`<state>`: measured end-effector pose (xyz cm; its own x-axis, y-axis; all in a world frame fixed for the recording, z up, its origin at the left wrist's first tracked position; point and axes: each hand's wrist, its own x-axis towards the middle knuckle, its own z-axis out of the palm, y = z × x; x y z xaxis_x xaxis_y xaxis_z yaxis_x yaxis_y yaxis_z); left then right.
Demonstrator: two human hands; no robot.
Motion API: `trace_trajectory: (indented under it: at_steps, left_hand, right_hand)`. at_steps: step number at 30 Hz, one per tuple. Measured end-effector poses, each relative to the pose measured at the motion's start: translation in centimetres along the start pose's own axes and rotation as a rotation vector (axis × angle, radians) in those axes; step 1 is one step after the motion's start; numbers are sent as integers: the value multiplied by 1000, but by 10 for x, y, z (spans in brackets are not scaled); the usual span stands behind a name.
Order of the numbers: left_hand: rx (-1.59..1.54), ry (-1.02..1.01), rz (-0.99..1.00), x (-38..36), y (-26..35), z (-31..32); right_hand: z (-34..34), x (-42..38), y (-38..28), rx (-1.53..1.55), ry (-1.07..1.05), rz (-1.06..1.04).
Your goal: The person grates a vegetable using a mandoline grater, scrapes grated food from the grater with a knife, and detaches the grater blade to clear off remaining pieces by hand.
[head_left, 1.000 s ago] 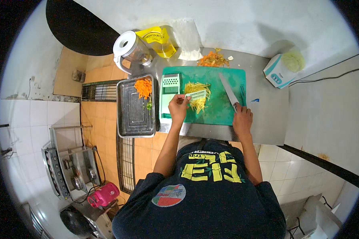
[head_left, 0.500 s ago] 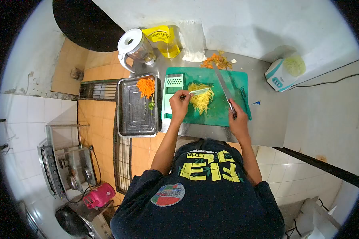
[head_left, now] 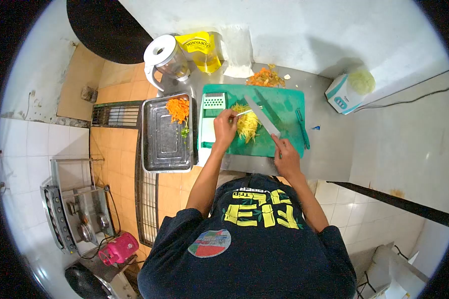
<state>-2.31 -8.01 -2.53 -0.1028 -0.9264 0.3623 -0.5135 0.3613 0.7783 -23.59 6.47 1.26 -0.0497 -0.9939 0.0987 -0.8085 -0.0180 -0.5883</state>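
My right hand (head_left: 287, 157) grips a long kitchen knife (head_left: 262, 115), its blade slanting up and left over the green cutting board (head_left: 284, 142). Pinched in the fingers of my left hand (head_left: 225, 127) is a thin whitish strip (head_left: 244, 112), whose kind I cannot make out. It points right, above a heap of yellow shreds (head_left: 247, 130) on the board. The knife blade is just to the right of that heap. Left of the heap, a pale green grater (head_left: 214, 101) lies along the board's left edge, partly behind my left hand.
A metal tray (head_left: 167, 168) left of the board holds orange shreds (head_left: 177, 109) and green bits. Behind stand a blender jug (head_left: 173, 62) and a yellow pouch (head_left: 204, 52). Orange peelings (head_left: 265, 77) lie past the board. A white-and-teal box (head_left: 342, 94) stands right.
My right hand has brought the knife left, closer to the yellow shreds, and tilted its blade further over. My left hand stays near the heap with the whitish strip. The view has shifted slightly.
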Motion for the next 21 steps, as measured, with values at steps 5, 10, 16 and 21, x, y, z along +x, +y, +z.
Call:
trace_trajectory:
  at_steps: [5, 10, 16, 21]
  left_hand:
    - [67, -2, 17, -5, -4, -4]
    - [75, 13, 152, -6, -2, -7]
    - [103, -43, 251, -7, -1, -15]
    - [92, -71, 372, -3, -3, -15]
  right_hand:
    - [-10, 1, -9, 116, 126, -45]
    - [-7, -10, -7, -29, 4, -67]
    - [-17, -8, -21, 186, 155, -76]
    - [-9, -15, -9, 35, 9, -27]
